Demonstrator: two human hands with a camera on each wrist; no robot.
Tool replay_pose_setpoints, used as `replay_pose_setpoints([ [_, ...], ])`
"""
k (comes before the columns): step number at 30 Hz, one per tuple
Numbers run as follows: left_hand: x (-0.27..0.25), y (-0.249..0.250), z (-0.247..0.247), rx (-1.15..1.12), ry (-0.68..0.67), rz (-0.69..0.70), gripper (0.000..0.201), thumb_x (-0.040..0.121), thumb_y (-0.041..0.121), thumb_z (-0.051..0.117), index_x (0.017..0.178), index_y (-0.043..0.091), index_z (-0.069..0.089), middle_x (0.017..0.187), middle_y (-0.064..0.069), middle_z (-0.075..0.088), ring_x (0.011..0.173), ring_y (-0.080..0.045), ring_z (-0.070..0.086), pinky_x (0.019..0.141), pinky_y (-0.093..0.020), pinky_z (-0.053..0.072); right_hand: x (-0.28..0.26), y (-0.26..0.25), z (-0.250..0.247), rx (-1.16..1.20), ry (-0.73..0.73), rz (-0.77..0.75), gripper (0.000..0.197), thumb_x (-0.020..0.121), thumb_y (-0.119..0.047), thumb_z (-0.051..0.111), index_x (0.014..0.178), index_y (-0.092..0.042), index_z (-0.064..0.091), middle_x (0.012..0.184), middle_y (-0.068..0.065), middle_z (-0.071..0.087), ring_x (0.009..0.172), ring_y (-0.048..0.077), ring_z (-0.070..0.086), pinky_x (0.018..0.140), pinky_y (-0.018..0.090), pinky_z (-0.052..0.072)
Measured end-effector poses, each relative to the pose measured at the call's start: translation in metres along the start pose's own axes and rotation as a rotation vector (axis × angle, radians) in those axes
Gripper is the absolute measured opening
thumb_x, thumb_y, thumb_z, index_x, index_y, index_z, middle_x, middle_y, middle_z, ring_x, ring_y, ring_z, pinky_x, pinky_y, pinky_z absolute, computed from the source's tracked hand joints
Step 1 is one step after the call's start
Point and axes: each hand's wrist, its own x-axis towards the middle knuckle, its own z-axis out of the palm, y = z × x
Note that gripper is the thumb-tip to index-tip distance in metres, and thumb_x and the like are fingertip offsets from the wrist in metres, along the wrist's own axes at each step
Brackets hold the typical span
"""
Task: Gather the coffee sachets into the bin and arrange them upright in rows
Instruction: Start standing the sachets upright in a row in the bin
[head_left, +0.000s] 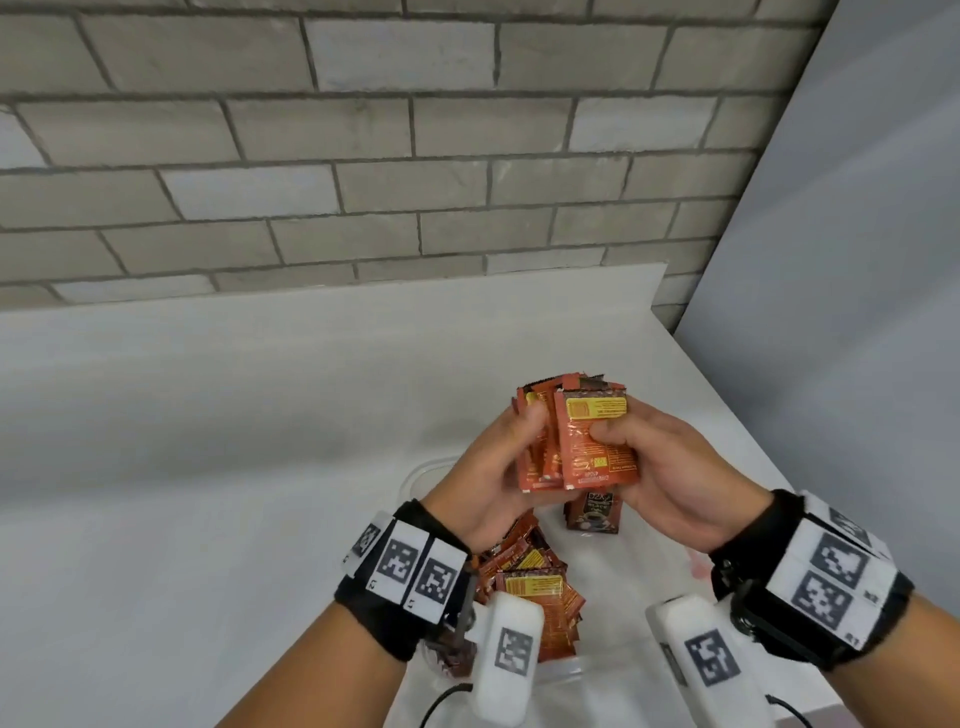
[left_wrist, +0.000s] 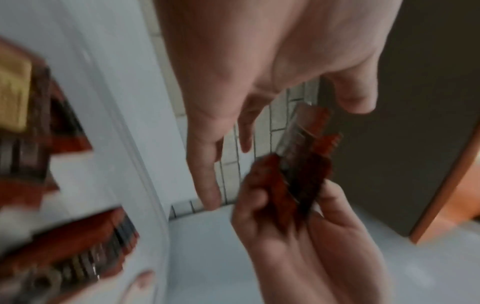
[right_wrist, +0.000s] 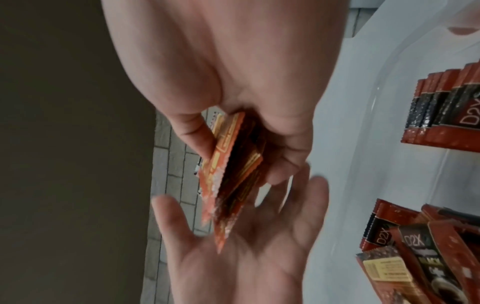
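Both hands raised in the lower middle of the head view, above the bin (head_left: 415, 475), sharing one fanned bundle of sachets (head_left: 576, 441)

Right hand (head_left: 670, 483): thumb across the front sachet, fingers behind, firm pinch on the bundle. Right wrist view confirms it, thumb and curled fingers clamp the stack (right_wrist: 233, 164) edge-on at frame centre

Left hand (head_left: 493, 473): thumb on the left edge of the fan, fingers behind. Wrist views are blurred and show its palm (right_wrist: 241, 246) open, fingers spread under the stack, so more a cradle than a clamp; grip is loose at best. In the left wrist view the fingers (left_wrist: 205, 164) look fairly straight, bundle (left_wrist: 301, 172) sits in the right hand's pinch (left_wrist: 298, 222) at lower centre

Bin is clear plastic on the white counter (head_left: 208, 441), mostly hidden by the wrists. Inside it: a loose heap of sachets (head_left: 535, 587) at bottom centre, and a small group standing upright (head_left: 595, 512) just below the held bundle. Right wrist view shows an upright row (right_wrist: 441, 115) at the right edge, jumbled ones (right_wrist: 415, 257) lower right

Brick wall (head_left: 363, 156) fills the upper frame
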Motion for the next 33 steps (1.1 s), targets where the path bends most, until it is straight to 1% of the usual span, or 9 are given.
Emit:
replay_pose_setpoints([
  [3,0.006,-0.005,0.017,-0.096,0.016,-0.052,0.042,0.079,0.025,0.062,0.119,0.013,0.060,0.104,-0.008,0.069,0.097,-0.023,0.065,0.080,-0.034,0.056,-0.002,0.008,0.007,-0.349,-0.031,-0.068,0.032,0.092,-0.011,0.052,0.123,-0.020,0.050,0.119,0.008,0.063,0.111,0.021,0.060,0.094,0.035,0.050],
  [5,0.011,-0.009,0.019,-0.175,0.069,-0.054,0.050,0.076,0.017,0.060,0.125,0.003,0.056,0.103,-0.013,0.066,0.091,-0.023,0.065,0.076,-0.032,0.056,-0.003,0.009,0.003,-0.853,0.002,-0.152,0.033,0.093,-0.039,0.050,0.125,-0.034,0.044,0.136,0.001,0.047,0.126,0.018,0.044,0.106,0.041,0.039],
  [8,0.012,-0.012,0.016,-0.254,0.106,-0.055,0.051,0.074,0.013,0.059,0.121,-0.005,0.055,0.094,-0.017,0.065,0.078,-0.024,0.067,0.065,-0.031,0.056,-0.006,0.004,-0.006,-1.350,0.076,-0.224,0.083,0.078,-0.072,0.041,0.147,-0.037,0.011,0.155,-0.015,-0.001,0.140,0.008,0.004,0.116,0.040,0.012],
  [12,0.011,-0.014,0.014,-0.261,0.110,-0.081,0.013,0.078,0.002,0.058,0.089,-0.003,0.062,0.072,-0.014,0.061,0.062,-0.022,0.062,0.056,-0.027,0.052,-0.016,0.002,-0.001,-1.495,-0.062,-0.509,0.107,0.064,-0.080,0.048,0.144,-0.045,-0.014,0.150,-0.024,-0.020,0.138,0.000,-0.011,0.110,0.033,0.005],
  [16,0.008,-0.015,0.021,-0.284,0.016,-0.090,0.015,0.070,0.002,0.057,0.085,0.003,0.058,0.066,-0.010,0.058,0.060,-0.018,0.062,0.054,-0.025,0.051,-0.012,0.010,0.002,-1.671,-0.138,-0.642,0.116,0.063,-0.064,0.064,0.148,-0.036,-0.009,0.154,-0.002,0.015,0.139,0.013,0.015,0.110,0.035,0.016],
  [19,0.006,-0.013,0.018,-0.330,-0.052,-0.068,0.020,0.068,0.009,0.062,0.088,0.006,0.060,0.072,-0.006,0.062,0.068,-0.015,0.063,0.062,-0.026,0.051,-0.010,0.006,0.002,-1.571,-0.145,-0.634,0.111,0.067,-0.059,0.062,0.148,-0.038,-0.012,0.131,-0.009,0.041,0.123,0.004,0.032,0.108,0.026,0.015],
  [27,0.004,-0.014,0.017,-0.331,-0.050,-0.041,0.047,0.072,0.020,0.076,0.112,0.007,0.053,0.089,-0.007,0.066,0.085,-0.017,0.067,0.075,-0.028,0.055,-0.011,0.009,-0.001,-1.427,-0.182,-0.587,0.106,0.069,-0.056,0.057,0.144,-0.043,-0.016,0.128,-0.009,0.038,0.117,0.005,0.037,0.104,0.021,0.024],
  [30,0.003,-0.013,0.016,-0.338,-0.071,-0.061,0.072,0.066,0.043,0.083,0.121,0.009,0.053,0.105,-0.009,0.065,0.102,-0.019,0.064,0.089,-0.031,0.052,-0.010,0.008,-0.002,-1.491,-0.181,-0.607,0.105,0.068,-0.048,0.055,0.145,-0.042,-0.017,0.126,-0.007,0.041,0.114,0.008,0.039,0.102,0.028,0.031],
  [33,0.008,-0.014,0.015,-0.290,-0.022,-0.066,0.085,0.059,0.054,0.083,0.124,0.009,0.053,0.107,-0.009,0.067,0.104,-0.020,0.063,0.089,-0.030,0.052,-0.007,0.010,-0.001,-1.535,-0.168,-0.592,0.109,0.069,-0.046,0.062,0.147,-0.036,-0.014,0.129,-0.007,0.041,0.116,0.008,0.039,0.102,0.028,0.030],
])
